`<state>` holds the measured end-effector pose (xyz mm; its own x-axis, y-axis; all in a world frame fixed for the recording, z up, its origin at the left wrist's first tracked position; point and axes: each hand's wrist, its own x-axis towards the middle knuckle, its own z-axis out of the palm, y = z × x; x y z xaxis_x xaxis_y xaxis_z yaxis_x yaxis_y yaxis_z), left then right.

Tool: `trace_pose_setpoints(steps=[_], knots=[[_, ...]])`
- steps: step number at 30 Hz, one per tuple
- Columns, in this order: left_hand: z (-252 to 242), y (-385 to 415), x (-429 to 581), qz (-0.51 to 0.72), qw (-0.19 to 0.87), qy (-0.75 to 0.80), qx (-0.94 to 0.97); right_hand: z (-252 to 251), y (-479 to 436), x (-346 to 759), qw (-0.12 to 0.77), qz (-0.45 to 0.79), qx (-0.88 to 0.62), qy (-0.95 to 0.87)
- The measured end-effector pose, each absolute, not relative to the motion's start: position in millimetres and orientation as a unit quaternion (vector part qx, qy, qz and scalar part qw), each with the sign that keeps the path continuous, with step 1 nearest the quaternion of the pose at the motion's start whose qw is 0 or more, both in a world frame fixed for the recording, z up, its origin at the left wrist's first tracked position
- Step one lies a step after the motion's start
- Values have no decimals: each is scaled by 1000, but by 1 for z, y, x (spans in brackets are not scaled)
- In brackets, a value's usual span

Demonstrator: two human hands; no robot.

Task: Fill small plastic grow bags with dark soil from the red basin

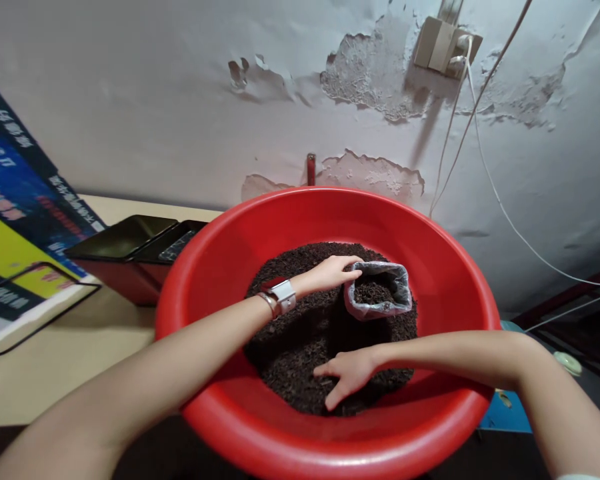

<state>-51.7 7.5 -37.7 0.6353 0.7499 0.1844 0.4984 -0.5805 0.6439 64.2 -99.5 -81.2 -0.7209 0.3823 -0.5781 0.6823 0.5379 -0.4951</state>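
A big red basin (220, 267) sits in front of me with a heap of dark soil (300, 333) in its bottom. A small grey plastic bag (377, 290), partly filled with soil, stands in the heap. My left hand (330, 272) grips the bag's rim on its left side; a watch and bracelet are on that wrist. My right hand (347, 375) rests on the soil near the basin's front, fingers spread and dug slightly into it.
Stacked dark rectangular planters (130, 250) stand left of the basin on a beige table (55, 360). A blue and yellow poster board (15, 220) leans at far left. The peeling wall behind carries a socket (445, 43) with white cables (490, 180) running down right.
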Motion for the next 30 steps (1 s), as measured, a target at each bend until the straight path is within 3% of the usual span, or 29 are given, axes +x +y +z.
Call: trace_pose_setpoints(steps=[3,8,13,17,23,27,30], knots=[[-37,6,-52,224,281,363,860,-52,-98,59,234,-368,244,866],[-33,4,-50,220,274,371,860,12,-81,77,98,-333,280,895],[-37,9,-50,224,267,354,868,59,-66,113,5,-162,401,902],[-42,13,-51,226,272,352,866,56,-57,123,-19,-24,497,867],[-45,16,-51,232,263,344,871,35,-53,110,-95,83,508,852],[-43,14,-50,220,272,362,864,32,-67,98,-134,-17,439,888],[-39,10,-50,223,273,356,866,16,-78,88,-21,-183,310,933]])
